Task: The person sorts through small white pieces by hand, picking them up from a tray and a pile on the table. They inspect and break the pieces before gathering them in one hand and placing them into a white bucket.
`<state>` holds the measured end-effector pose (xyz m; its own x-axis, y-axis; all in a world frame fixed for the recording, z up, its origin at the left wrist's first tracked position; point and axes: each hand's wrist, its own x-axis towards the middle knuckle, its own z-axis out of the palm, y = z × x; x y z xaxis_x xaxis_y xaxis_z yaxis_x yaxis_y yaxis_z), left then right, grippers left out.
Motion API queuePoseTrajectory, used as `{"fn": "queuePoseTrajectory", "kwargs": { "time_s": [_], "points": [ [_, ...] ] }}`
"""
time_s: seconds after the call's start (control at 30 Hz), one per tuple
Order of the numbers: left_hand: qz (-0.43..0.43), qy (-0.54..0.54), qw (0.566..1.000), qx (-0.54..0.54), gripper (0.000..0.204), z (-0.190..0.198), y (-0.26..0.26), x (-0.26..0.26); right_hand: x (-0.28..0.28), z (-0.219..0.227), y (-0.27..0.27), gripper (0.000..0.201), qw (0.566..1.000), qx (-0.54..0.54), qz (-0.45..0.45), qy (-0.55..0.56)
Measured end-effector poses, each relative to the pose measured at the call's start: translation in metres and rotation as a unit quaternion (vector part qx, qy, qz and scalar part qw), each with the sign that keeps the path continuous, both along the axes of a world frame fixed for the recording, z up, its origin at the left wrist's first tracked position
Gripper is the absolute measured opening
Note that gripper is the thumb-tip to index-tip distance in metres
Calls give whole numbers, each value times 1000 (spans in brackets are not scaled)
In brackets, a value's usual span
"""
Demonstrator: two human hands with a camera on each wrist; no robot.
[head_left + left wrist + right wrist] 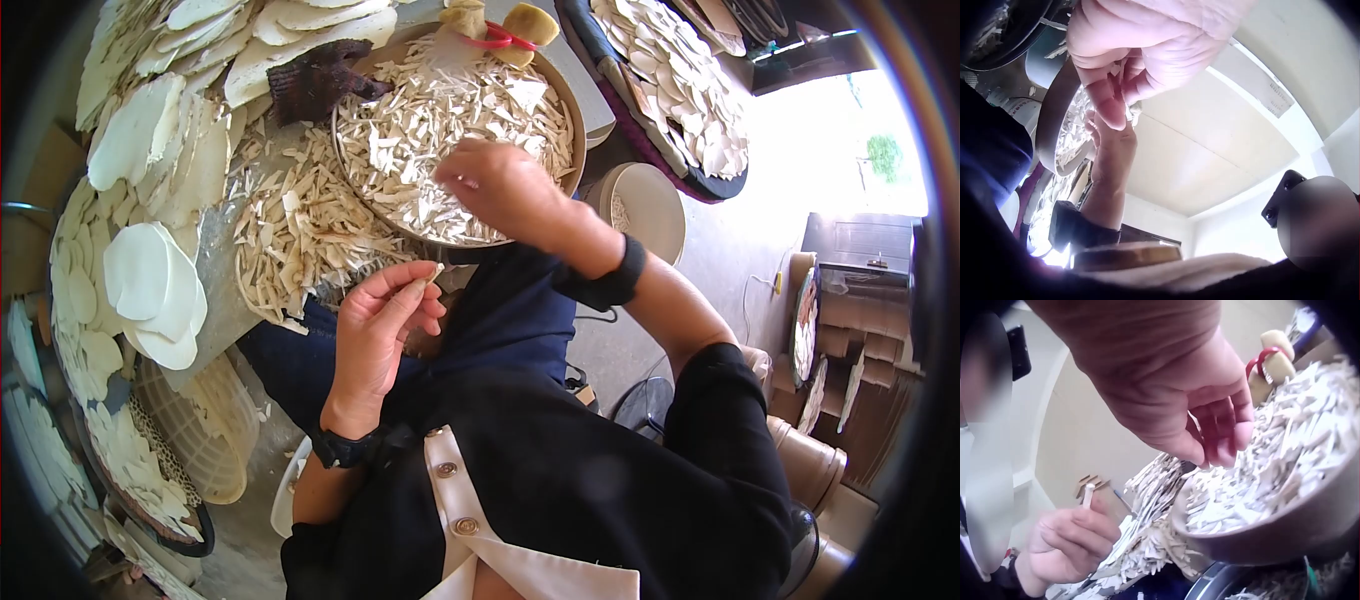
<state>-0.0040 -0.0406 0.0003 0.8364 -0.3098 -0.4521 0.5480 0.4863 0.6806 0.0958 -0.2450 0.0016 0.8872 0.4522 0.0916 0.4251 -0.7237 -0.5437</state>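
The left hand point(375, 335) pinches a small whitish piece point(436, 270) between thumb and forefinger, in front of the round basket's near edge; the piece point(1088, 495) stands up from the fingertips in the right wrist view. Over the round basket point(580, 150) of pale cut strips point(400, 130), the right hand point(505, 190) hangs with bent, relaxed fingers. In the right wrist view nothing shows between the fingers of that hand point(1210, 406). A heap of yellower strips point(310, 225) lies left of the basket.
Stacks of flat pale slices point(150, 280) stand at the left. A dark glove point(318, 80) and red-handled scissors point(490, 38) lie by the basket's far rim. A bucket point(655, 205) stands right of the basket, below a tray of slices point(690, 100). A plastic basket point(215, 440) sits lower left.
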Motion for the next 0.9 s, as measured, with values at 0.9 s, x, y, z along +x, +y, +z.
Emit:
{"fn": "queuePoseTrajectory", "kwargs": {
  "time_s": [0.9],
  "points": [
    [-10, 50, 994, -100, 19, -11, 13, -1, 50, 0, 34, 48, 957, -237, 154, -67]
  ]
}}
